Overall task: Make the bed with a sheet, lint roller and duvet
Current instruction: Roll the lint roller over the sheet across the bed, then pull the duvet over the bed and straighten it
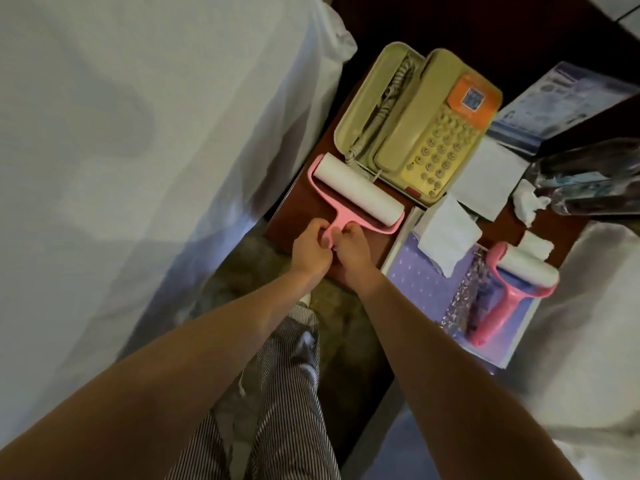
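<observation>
We are curling our left hand [310,252] and right hand [352,259] round the pink handle of the lint roller [360,192]; its roll is lying on the nightstand [296,214] just beyond our knuckles; lifting carelessly, we are likely risking snagging the cord of the telephone [426,133] just beyond it.

A nightstand [301,209] stands right of the bed [121,150]. On it, a telephone [415,126] lies at the back, a lint roller [360,192] just before it, and a second roller [526,271] farther right on a box [415,282].
</observation>
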`<state>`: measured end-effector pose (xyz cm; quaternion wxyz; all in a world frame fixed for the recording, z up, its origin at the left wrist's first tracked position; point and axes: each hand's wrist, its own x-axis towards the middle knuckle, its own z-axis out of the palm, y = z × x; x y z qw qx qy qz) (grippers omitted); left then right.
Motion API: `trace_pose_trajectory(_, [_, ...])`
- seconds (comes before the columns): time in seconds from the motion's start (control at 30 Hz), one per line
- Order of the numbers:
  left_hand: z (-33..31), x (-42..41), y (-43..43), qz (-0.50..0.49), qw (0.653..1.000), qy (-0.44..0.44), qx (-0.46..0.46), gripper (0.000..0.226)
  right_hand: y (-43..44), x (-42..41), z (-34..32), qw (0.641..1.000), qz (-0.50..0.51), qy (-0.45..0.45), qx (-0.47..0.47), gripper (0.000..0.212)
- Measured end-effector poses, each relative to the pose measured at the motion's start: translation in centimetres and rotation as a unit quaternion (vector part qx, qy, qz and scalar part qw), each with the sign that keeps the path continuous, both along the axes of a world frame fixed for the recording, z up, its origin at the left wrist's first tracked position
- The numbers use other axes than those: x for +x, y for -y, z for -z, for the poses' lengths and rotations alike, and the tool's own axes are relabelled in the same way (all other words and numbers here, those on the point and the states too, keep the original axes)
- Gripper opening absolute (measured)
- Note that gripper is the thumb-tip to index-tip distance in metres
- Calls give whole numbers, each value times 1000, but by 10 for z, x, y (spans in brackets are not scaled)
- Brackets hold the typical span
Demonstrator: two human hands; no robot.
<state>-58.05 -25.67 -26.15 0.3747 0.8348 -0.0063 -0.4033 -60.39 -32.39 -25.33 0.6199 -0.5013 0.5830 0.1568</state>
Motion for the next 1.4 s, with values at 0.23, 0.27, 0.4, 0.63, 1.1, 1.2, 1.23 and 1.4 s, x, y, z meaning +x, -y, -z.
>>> trace_pose_trajectory(0.23, [-8, 7, -4, 47, 998, -13, 37, 32, -3, -5, 8, 999, 18, -10, -26, 12])
trace_pose_trajectory(0.27, [-10, 8, -4, 48, 998, -18, 40, 33, -3, -7, 12, 999, 14, -15, -25, 17])
trace_pose_trajectory(0.4, [-17, 10, -7, 53, 997, -20, 51, 36, -1, -14, 26, 999, -17, -34, -31, 22])
trace_pose_trajectory(0.63, [-33, 11, -20, -6, 998, 35, 49, 40, -4, -12, -59, 984, 21, -67, -163, 29])
trace_pose_trajectory(1.1, [-199, 82, -177, -265, 941, 197, -79, 29, -163, 74, -193, 880, -245, 220, -343, 28])
trace_pose_trajectory(1.2, [-233, 78, -264, -324, 912, 237, -82, 30, -245, 82, -221, 847, -276, 283, -356, 28])
trace_pose_trajectory(1.23, [-243, 73, -296, -340, 903, 250, -78, 30, -276, 83, -229, 844, -283, 302, -342, 27])
trace_pose_trajectory(1.4, [-282, 34, -474, -437, 847, 302, -27, 28, -450, 73, -267, 803, -372, 389, -256, 25])
